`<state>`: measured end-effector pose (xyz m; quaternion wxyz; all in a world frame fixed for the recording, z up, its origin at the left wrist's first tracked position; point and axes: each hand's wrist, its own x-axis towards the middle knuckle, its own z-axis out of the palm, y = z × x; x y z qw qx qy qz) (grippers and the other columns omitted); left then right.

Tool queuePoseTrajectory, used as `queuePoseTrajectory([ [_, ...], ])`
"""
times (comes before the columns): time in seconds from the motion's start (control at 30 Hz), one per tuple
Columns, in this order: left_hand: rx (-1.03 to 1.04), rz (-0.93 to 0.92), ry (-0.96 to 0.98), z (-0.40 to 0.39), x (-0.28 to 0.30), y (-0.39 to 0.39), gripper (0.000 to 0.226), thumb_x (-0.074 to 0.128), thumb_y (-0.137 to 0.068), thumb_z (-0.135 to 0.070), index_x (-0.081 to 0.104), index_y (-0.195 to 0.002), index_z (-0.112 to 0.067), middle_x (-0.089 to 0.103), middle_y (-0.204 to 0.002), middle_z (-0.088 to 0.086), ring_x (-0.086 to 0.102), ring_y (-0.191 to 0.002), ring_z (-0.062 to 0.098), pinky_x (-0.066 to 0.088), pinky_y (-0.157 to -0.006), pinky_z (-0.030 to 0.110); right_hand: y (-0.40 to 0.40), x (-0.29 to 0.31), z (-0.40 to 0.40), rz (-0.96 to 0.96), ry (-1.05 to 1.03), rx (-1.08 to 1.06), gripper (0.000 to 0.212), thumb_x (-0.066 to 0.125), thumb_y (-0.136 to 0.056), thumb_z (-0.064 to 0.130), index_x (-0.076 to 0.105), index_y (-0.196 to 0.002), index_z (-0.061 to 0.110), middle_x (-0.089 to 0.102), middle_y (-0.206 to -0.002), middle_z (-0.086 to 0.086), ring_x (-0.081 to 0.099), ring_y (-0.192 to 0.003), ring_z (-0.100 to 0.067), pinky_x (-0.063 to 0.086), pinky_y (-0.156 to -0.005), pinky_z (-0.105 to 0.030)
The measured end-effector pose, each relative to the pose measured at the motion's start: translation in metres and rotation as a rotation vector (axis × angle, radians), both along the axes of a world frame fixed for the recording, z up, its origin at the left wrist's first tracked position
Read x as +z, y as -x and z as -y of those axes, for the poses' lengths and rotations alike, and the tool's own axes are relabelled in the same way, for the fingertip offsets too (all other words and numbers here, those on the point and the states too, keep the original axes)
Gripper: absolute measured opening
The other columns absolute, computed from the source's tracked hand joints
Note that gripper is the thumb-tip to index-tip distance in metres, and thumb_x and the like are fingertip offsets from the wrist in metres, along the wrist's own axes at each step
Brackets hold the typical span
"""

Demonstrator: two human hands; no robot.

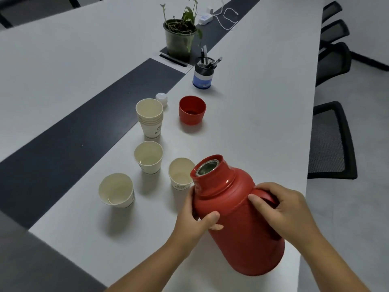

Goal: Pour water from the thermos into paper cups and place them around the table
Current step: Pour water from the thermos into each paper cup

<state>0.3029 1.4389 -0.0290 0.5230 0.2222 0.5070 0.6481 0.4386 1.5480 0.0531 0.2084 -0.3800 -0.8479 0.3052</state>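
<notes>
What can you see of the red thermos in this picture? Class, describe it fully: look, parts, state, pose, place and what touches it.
The red thermos looks like matte plastic, with a wide body, a narrower stepped neck and a handle at the side. Its lid is off, showing a shiny metal-lined mouth. It tilts toward the nearest paper cup, above the white table. The left hand grips below the neck; the right hand holds the handle. No water is seen flowing.

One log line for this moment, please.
thermos: open, tilted | left hand: on body | right hand: on handle | three single cups: upright
</notes>
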Motion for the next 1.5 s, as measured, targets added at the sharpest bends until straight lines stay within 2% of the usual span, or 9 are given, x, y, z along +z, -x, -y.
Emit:
queuePoseTrajectory([
  [0.43, 0.034, 0.106, 0.033, -0.004, -0.017, -0.002, 0.073, 0.069, -0.052, -0.041, 0.039, -0.118, -0.031, 0.056, -0.117, 0.007, 0.068, -0.087, 0.009, 0.054, -0.059, 0.021, 0.024, 0.007, -0.013, 0.146, -0.001, 0.030, 0.035, 0.072, -0.069, 0.016, 0.053, -0.063, 0.044, 0.058, -0.063, 0.026, 0.055, -0.073, 0.014, 0.037, -0.064, 0.001],
  [0.57, 0.044, 0.137, 0.036, -0.005, -0.021, -0.004, 0.074, 0.069, -0.051, -0.041, 0.039, -0.117, -0.028, 0.056, -0.116, 0.009, 0.068, -0.085, 0.008, 0.054, -0.058, 0.020, 0.028, 0.008, -0.016, 0.203, -0.001, 0.025, 0.012, 0.073, -0.070, 0.017, 0.065, -0.070, 0.025, 0.057, -0.063, 0.026, 0.053, -0.072, 0.017, 0.037, -0.065, 0.001],
  [0.77, 0.042, 0.158, 0.036, -0.008, -0.024, -0.003, 0.073, 0.068, -0.051, -0.042, 0.038, -0.116, -0.030, 0.057, -0.113, 0.005, 0.069, -0.079, 0.008, 0.054, -0.059, 0.020, 0.034, 0.010, -0.019, 0.252, -0.001, 0.034, 0.005, 0.072, -0.071, 0.019, 0.068, -0.073, 0.021, 0.057, -0.064, 0.025, 0.054, -0.077, 0.014, 0.038, -0.067, -0.001],
  [0.87, 0.049, 0.172, 0.033, -0.008, -0.026, -0.003, 0.071, 0.068, -0.051, -0.042, 0.039, -0.115, -0.029, 0.058, -0.112, 0.003, 0.069, -0.080, 0.008, 0.054, -0.059, 0.020, 0.037, 0.012, -0.020, 0.281, -0.015, 0.035, 0.005, 0.071, -0.071, 0.020, 0.069, -0.075, 0.018, 0.058, -0.064, 0.024, 0.056, -0.078, 0.004, 0.038, -0.067, -0.002],
  [0.93, 0.048, 0.183, 0.033, -0.008, -0.026, -0.003, 0.071, 0.069, -0.051, -0.043, 0.040, -0.115, -0.030, 0.058, -0.111, 0.003, 0.069, -0.081, 0.008, 0.054, -0.059, 0.019, 0.039, 0.014, -0.020, 0.306, -0.022, 0.039, 0.005, 0.071, -0.071, 0.020, 0.069, -0.075, 0.017, 0.057, -0.063, 0.023, 0.058, -0.066, -0.008, 0.038, -0.068, -0.003],
  [1.07, 0.043, 0.199, 0.030, -0.008, -0.026, -0.004, 0.093, 0.080, -0.043, -0.050, 0.038, -0.122, -0.025, 0.058, -0.113, 0.004, 0.067, -0.086, 0.007, 0.053, -0.059, 0.019, 0.042, 0.015, -0.020, 0.340, -0.016, 0.043, 0.006, 0.069, -0.073, 0.023, 0.069, -0.077, 0.018, 0.057, -0.062, 0.020, 0.057, -0.064, -0.005, 0.040, -0.069, -0.006],
  [1.23, 0.046, 0.225, 0.012, -0.007, -0.025, -0.006, 0.082, 0.073, -0.049, -0.042, 0.038, -0.121, -0.023, 0.057, -0.115, 0.004, 0.067, -0.090, 0.003, 0.053, -0.064, 0.015, 0.043, 0.016, -0.020, 0.370, -0.012, 0.048, 0.007, 0.068, -0.074, 0.025, 0.069, -0.077, 0.019, 0.058, -0.063, 0.019, 0.058, -0.066, -0.005, 0.041, -0.058, -0.012],
  [1.4, 0.046, 0.239, 0.010, -0.007, -0.022, -0.006, 0.099, 0.082, -0.033, -0.062, 0.041, -0.116, -0.027, 0.057, -0.116, 0.007, 0.067, -0.090, 0.004, 0.053, -0.063, 0.017, 0.043, 0.016, -0.020, 0.380, -0.011, 0.049, 0.006, 0.067, -0.074, 0.026, 0.069, -0.077, 0.020, 0.060, -0.065, 0.015, 0.059, -0.068, -0.007, 0.039, -0.061, -0.011],
  [1.5, 0.045, 0.239, 0.008, -0.008, -0.023, -0.005, 0.100, 0.082, -0.038, -0.057, 0.039, -0.121, -0.022, 0.058, -0.114, 0.006, 0.067, -0.090, 0.004, 0.053, -0.064, 0.016, 0.044, 0.015, -0.021, 0.381, -0.008, 0.050, 0.006, 0.066, -0.075, 0.026, 0.068, -0.077, 0.021, 0.060, -0.065, 0.016, 0.057, -0.067, -0.004, 0.041, -0.060, -0.012],
])
